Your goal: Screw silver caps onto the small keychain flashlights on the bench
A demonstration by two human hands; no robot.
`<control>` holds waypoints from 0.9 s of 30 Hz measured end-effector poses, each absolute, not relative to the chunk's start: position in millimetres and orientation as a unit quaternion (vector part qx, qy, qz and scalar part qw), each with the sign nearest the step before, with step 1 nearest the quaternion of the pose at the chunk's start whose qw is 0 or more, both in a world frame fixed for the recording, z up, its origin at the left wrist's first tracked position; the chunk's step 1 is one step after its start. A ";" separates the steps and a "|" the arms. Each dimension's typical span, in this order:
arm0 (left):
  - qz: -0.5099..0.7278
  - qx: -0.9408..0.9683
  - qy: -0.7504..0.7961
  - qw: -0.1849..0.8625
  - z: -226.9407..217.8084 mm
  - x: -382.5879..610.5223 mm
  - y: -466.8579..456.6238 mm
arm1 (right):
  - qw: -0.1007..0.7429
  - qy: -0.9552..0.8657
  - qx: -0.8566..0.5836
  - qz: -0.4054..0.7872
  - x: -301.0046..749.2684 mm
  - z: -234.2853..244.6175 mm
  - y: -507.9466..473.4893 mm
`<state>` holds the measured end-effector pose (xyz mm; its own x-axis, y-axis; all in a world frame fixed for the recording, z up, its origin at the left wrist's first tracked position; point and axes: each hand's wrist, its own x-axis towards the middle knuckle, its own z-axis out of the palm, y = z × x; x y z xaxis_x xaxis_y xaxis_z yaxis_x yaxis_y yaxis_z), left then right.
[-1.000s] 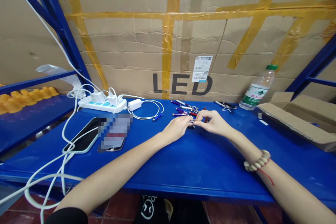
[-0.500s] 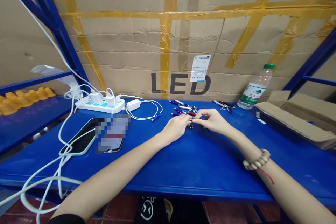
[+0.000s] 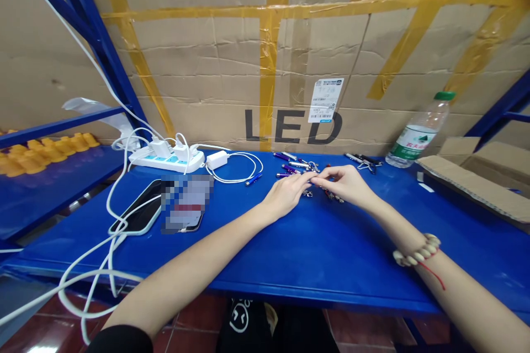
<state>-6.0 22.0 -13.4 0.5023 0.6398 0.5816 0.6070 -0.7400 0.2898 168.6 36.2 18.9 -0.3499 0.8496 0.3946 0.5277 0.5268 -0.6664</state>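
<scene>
My left hand (image 3: 287, 196) is closed, its fingertips pressed together beside those of my right hand (image 3: 348, 185). A pinch of the right thumb and fingers meets the left fingertips above the blue table (image 3: 265, 253). What lies between the fingers is hidden by them. Just behind both hands is a loose pile of slim, pen-like metal tubes (image 3: 285, 167), purple, silver and red, with small metal clasps. Some clasps (image 3: 334, 197) show below the right hand. One blue tube (image 3: 253, 179) lies apart to the left.
To the left are a white power strip (image 3: 165, 161), a charging cable (image 3: 238, 181) and two phones, one dark-screened (image 3: 138, 212). Black and silver tubes (image 3: 364, 161), a water bottle (image 3: 418, 135) and an open cardboard box (image 3: 476, 182) are at right. A large carton (image 3: 199, 83) stands behind.
The camera view has shifted a little, so everything sits slightly further right. Both hands stay together; a small metal piece glimpsed at the fingertips before is now covered.
</scene>
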 end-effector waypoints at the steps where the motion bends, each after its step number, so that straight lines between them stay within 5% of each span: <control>1: 0.347 0.865 0.362 0.023 -14.0 -6.2 22.7 | 0.366 -0.791 -0.437 0.224 168.4 18.4 36.2; 13: 0.329 0.827 0.457 0.012 -7.9 -4.8 20.7 | 0.443 -0.808 -0.346 0.175 169.7 13.4 41.2; 27: 0.326 0.865 0.382 0.000 -12.6 -6.4 22.3 | 0.448 -0.814 -0.307 0.205 169.9 9.6 43.6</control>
<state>-6.4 22.3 -12.6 0.4951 0.6615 0.5634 0.6614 -0.7074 0.2493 169.9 43.6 9.6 -0.4097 0.6841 0.6035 0.3173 0.7271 -0.6088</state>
